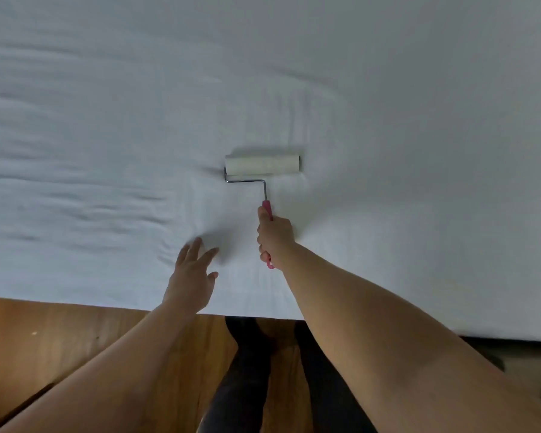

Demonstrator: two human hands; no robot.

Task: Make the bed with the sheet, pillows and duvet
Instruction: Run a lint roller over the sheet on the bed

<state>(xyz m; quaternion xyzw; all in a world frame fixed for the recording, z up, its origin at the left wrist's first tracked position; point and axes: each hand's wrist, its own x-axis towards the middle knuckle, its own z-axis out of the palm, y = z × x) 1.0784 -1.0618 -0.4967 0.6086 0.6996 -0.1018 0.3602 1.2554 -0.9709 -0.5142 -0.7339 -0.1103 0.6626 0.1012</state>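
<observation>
the pink handle (pixel 267 214) is gripped in the curled right hand (pixel 274 237), with the roller (pixel 262 165) pressed on the white sheet (pixel 107 151), which lies spread over the bed. the left hand (pixel 191 275) is held flat and slack just over the sheet beside it. even, overlapping strokes are best run toward the creases at left, the cloth being held taut. counted: one roller, one sheet, two hands; no pillows or duvet are seen.

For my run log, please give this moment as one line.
right hand grips pink handle of roller on white sheet | left hand open, flat on sheet
</observation>
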